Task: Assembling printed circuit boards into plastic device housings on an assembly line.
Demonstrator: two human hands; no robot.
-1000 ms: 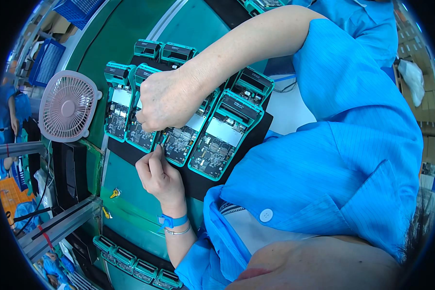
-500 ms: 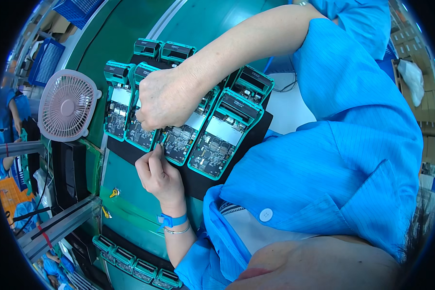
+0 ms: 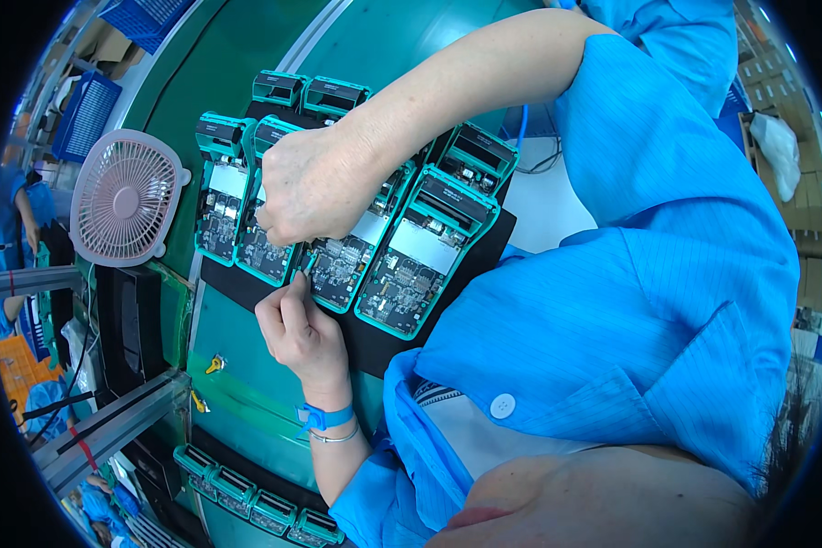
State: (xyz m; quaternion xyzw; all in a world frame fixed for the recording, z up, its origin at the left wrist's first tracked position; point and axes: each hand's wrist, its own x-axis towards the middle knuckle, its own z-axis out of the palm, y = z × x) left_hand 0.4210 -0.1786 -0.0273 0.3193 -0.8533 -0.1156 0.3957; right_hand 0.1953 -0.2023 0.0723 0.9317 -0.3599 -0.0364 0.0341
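My right hand (image 3: 312,187) is closed, knuckles up, over the middle of a group of open handheld devices with teal frames. Its fingertips are hidden behind the hand, so I cannot see what they grip. Just below it, my left hand (image 3: 300,324), with a blue wrist strap (image 3: 327,417), is closed in a pinch at the lower left edge of one circuit board (image 3: 336,274). A small teal piece (image 3: 309,263) shows by those fingertips; whether they hold it I cannot tell. To the right lies another open device (image 3: 402,290) with exposed board and a white panel.
The devices rest on a black mat (image 3: 367,354) over a green bench. A pink fan (image 3: 128,198) stands at the left. Two small yellow pieces, one a yellow clip (image 3: 215,364), lie near a metal rail (image 3: 123,429). More devices (image 3: 251,498) line the lower edge. A co-worker's blue sleeve (image 3: 671,41) is at upper right.
Both my hands stay almost in place over the boards. At the upper right, a blue strand behind the devices has shifted and the co-worker's arm has moved slightly.
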